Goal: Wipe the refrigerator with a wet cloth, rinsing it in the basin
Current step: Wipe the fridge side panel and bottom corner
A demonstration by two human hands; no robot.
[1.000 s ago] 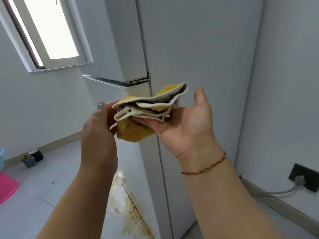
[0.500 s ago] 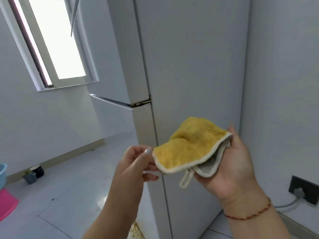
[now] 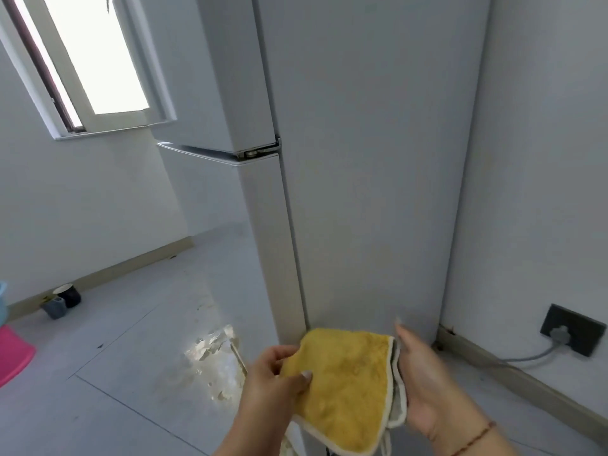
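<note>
Our yellow cloth now sits lower than half a second ago, held folded and grey-edged before the refrigerator, our left hand pinching its left edge while our right hand cups the right edge, fingers largely hidden.

I count one yellow cloth, one refrigerator, two hands of mine: left hand, right hand. Two cups by the wall, one window, one wall socket.
</note>
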